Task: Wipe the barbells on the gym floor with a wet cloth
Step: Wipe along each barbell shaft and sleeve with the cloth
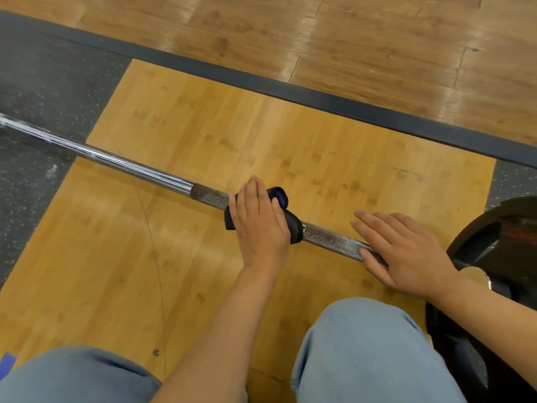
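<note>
Wiping looks partly done: left hand (257,221) holds the dark cloth (280,199) around the barbell (331,238) mid-shaft on the wooden floor; right hand (406,254) rests flat, fingers straight (smooth far section seemingly remains).

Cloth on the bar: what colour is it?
The cloth is black with a blue patch, seen in the head view, under the left hand.

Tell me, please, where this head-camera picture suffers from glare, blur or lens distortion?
In the head view, glare streaks the glossy wood floor at top right and runs along the smooth part of the barbell; the bar's far left end smears into blur; the wide lens bows the dark floor strip. The left hand on the dark cloth and the right hand are sharp.
</note>
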### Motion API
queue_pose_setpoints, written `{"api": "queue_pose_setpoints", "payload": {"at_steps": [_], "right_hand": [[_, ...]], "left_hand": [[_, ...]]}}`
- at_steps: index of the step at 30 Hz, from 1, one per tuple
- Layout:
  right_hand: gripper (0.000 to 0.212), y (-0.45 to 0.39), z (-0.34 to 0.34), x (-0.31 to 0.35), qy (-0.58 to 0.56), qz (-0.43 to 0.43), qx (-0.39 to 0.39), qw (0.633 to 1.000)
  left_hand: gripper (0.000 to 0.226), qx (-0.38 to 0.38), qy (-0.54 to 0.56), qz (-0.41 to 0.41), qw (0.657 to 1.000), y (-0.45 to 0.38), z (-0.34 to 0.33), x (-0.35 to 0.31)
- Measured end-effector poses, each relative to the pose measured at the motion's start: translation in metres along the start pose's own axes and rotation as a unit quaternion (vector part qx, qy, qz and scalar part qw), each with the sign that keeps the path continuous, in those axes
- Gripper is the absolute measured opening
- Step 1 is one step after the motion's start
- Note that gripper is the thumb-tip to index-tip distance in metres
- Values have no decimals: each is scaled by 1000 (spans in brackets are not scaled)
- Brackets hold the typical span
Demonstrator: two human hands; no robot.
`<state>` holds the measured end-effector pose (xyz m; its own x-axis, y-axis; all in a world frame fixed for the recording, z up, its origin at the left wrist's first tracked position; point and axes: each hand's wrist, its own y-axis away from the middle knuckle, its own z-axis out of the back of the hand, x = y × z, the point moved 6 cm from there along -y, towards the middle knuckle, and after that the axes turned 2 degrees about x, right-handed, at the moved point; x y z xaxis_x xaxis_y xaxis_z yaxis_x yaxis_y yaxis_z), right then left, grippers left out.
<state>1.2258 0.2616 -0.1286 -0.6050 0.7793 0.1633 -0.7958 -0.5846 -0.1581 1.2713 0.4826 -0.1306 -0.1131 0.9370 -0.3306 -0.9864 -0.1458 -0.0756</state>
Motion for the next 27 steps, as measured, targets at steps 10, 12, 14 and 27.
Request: {"api": "queue_pose_setpoints", "payload": {"at_steps": [10,12,14,27], "right_hand": [[52,0,0,0,7,1,-6,1000],[52,-1,-1,1,4,4,-4,1000],[51,0,0,2,0,0,-1,1000],[49,0,0,3,9,2,10,1000]], "left_hand": [[59,-38,-18,100,994,-26,8,33],[56,-20,-8,41,999,-1,-3,-1],[53,-2,1,-17,1000,13,-6,-17],[52,-61,-1,65,996,-27,11,47]]}}
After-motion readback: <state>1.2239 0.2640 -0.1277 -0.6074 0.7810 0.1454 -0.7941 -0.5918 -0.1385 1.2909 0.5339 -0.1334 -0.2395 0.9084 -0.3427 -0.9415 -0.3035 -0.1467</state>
